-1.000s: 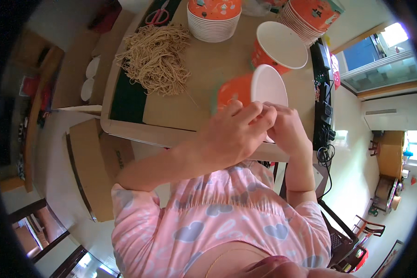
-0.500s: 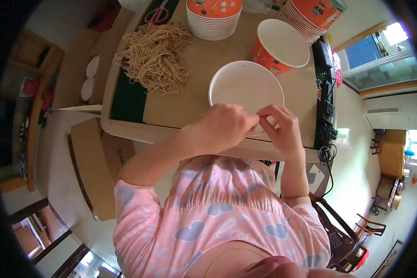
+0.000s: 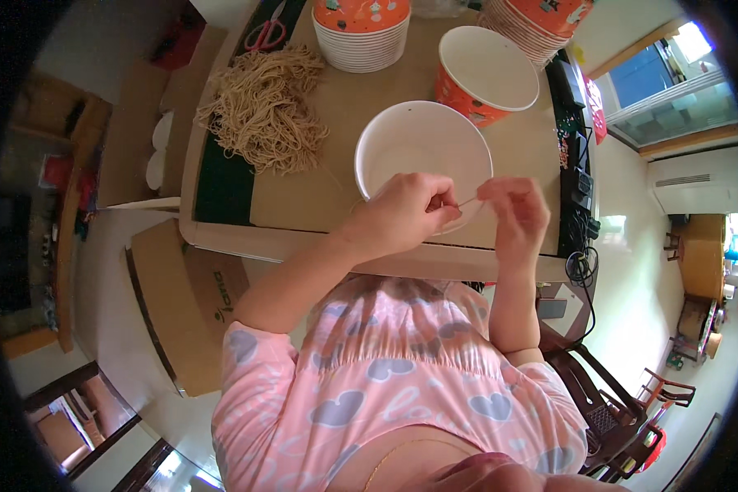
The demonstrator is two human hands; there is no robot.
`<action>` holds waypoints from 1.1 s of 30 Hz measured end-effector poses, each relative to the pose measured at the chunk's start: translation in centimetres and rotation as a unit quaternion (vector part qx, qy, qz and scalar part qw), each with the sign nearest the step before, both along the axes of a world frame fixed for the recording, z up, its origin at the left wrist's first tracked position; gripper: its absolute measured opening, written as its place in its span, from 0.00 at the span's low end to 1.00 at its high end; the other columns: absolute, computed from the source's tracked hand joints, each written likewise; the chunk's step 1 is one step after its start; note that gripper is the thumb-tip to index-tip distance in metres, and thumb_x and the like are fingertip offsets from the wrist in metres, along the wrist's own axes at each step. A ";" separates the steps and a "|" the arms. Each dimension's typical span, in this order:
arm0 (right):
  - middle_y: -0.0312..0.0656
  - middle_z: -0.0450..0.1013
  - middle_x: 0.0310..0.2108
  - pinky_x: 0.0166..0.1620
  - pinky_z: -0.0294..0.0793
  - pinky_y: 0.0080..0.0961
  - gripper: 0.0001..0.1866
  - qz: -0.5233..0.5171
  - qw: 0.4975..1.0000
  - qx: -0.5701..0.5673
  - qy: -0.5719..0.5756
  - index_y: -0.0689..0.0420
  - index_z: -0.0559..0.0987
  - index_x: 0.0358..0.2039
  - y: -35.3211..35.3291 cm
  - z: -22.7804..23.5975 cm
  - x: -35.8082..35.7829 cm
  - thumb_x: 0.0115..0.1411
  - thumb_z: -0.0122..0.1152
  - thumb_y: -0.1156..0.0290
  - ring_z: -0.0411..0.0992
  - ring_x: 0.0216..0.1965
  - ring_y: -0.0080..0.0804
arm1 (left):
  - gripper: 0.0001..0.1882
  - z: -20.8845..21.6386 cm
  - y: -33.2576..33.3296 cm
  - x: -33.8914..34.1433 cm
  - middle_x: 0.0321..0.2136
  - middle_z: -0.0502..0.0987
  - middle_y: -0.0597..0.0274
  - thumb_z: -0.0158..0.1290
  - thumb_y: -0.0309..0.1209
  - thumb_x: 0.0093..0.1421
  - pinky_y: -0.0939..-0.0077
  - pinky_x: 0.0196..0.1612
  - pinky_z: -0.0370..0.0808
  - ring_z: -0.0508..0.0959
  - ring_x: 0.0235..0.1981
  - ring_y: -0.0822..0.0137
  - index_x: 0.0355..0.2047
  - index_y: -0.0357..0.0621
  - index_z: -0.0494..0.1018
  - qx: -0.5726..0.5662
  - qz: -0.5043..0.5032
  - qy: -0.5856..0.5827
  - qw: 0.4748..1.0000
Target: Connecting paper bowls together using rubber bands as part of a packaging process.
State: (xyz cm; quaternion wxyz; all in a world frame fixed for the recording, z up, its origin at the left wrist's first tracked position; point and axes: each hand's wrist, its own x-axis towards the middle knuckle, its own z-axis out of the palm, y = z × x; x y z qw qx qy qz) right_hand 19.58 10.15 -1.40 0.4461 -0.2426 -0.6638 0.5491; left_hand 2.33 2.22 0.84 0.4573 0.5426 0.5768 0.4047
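Close above the near rim of a white-lined paper bucket (image 3: 418, 135), my left hand (image 3: 406, 211) is closed in a pinch. My right hand (image 3: 515, 211) pinches too, just right of that rim, its fingers partly blurred. A short length of thin, pale string (image 3: 467, 202) stretches between the two sets of fingertips. Left of the bucket lies a loose heap of tan string (image 3: 266, 107). A second open bucket with an orange printed outside (image 3: 467, 98) stands behind and to the right.
Nested stacks of orange-and-white buckets (image 3: 361, 45) stand at the table's far side. Pink-handled scissors (image 3: 265, 35) lie beyond the string heap. Power strips and black cables (image 3: 580, 189) run along the right table edge. A cardboard box (image 3: 184, 307) stands left, below table level.
My hands have drawn apart: the right one moved right and the string now shows between them. The table and its things appear shifted slightly left in the view.
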 end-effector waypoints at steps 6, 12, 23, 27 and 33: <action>0.43 0.73 0.39 0.43 0.72 0.26 0.15 0.078 0.973 0.178 -0.121 0.62 0.76 0.40 2.0 2.4 0.1 0.50 0.60 0.86 0.73 0.43 0.36 | 0.08 -0.6 0.4 0.0 0.19 0.70 0.72 0.56 0.27 0.59 0.82 0.25 0.65 0.66 0.22 0.81 0.26 0.37 0.71 0.002 0.022 -0.033 0.999; 0.43 0.73 0.31 0.35 0.72 0.29 0.11 0.107 0.942 0.248 -0.200 0.60 0.78 0.35 2.4 3.9 -0.5 0.50 0.62 0.83 0.73 0.34 0.39 | 0.08 -0.6 0.8 -0.1 0.21 0.71 0.72 0.56 0.28 0.59 0.83 0.27 0.67 0.67 0.24 0.82 0.27 0.37 0.72 -0.001 0.021 -0.044 0.999; 0.42 0.72 0.27 0.28 0.70 0.25 0.04 0.109 0.946 0.221 -0.209 0.62 0.76 0.32 2.6 3.6 -0.8 0.55 0.59 0.81 0.71 0.25 0.33 | 0.08 -0.7 0.5 -0.8 0.20 0.75 0.59 0.56 0.28 0.57 0.74 0.29 0.71 0.74 0.23 0.73 0.29 0.34 0.71 0.001 0.037 -0.077 0.996; 0.42 0.73 0.26 0.28 0.72 0.22 0.03 0.105 0.954 0.114 -0.258 0.62 0.74 0.34 2.0 2.3 -1.3 0.60 0.53 0.80 0.73 0.23 0.26 | 0.05 0.0 -0.6 -2.5 0.22 0.69 0.71 0.54 0.22 0.57 0.83 0.29 0.68 0.68 0.25 0.80 0.28 0.38 0.68 0.043 -0.037 -0.037 0.998; 0.42 0.73 0.24 0.28 0.72 0.21 0.03 0.087 0.966 0.084 -0.231 0.61 0.72 0.36 1.7 0.4 -2.5 0.62 0.50 0.78 0.77 0.26 0.26 | 0.04 -0.4 -0.7 -2.8 0.27 0.70 0.64 0.53 0.16 0.51 0.78 0.32 0.70 0.73 0.29 0.71 0.26 0.38 0.73 0.112 0.002 0.092 0.989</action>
